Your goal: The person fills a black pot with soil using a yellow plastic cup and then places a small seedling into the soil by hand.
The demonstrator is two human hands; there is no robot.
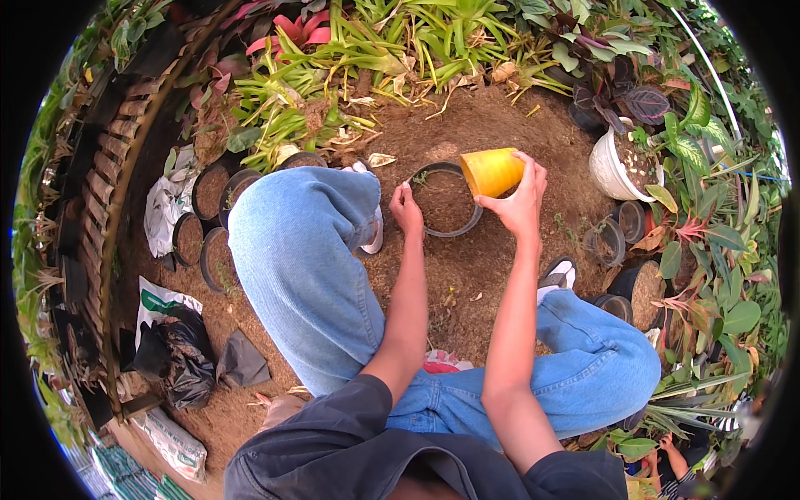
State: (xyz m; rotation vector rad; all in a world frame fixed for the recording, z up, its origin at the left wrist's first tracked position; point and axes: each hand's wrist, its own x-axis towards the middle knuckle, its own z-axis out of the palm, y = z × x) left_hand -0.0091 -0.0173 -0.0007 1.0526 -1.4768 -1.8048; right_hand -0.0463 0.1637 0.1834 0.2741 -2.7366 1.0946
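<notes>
A yellow pot (493, 172), shaped like a tapered cup, is tilted on its side with its mouth to the left. My right hand (521, 200) is closed around its right end, thumb below and fingers above. Under and left of it, a round black plant pot (454, 231) stands on the ground with brown soil (442, 200) and a small green sprig inside. My left hand (407, 210) is at that pot's left rim, its fingers curled in; what they hold, if anything, is hidden. The yellow pot's inside is mostly out of sight.
Several soil-filled black pots (213, 192) stand at the left beside plastic bags (185, 350). A white pot (612, 167) and more black pots (642, 292) stand at the right. Leafy plants (417, 50) line the far side. My bent legs (304, 267) flank the work spot.
</notes>
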